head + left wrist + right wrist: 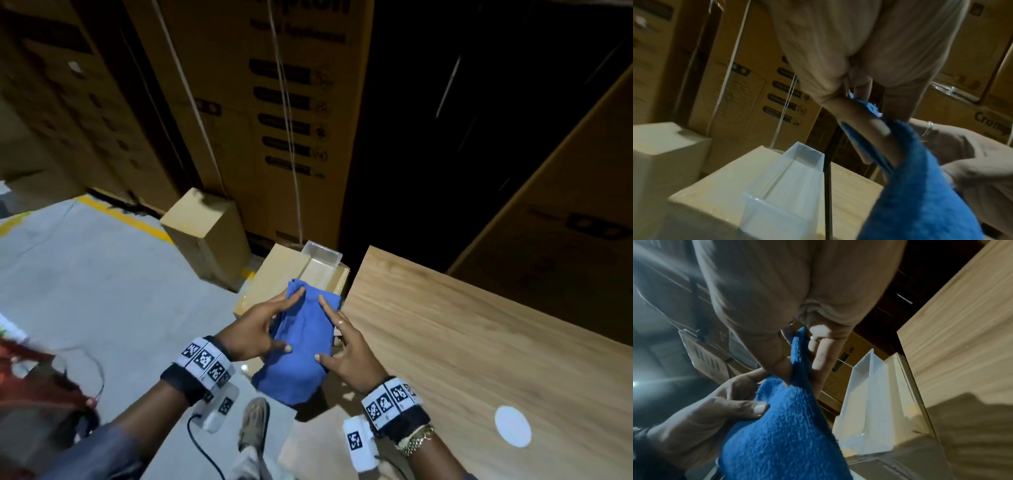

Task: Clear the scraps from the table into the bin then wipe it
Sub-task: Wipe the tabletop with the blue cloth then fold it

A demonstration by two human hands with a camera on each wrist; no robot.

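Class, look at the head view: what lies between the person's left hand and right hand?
The blue cloth lies between the left hand and the right hand; both hold it, shown in the head view.

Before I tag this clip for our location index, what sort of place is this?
Probably a warehouse or stockroom: tall stacked printed brown cardboard cartons fill the background, and the grey concrete floor carries a painted yellow line. A light wooden table stands among them.
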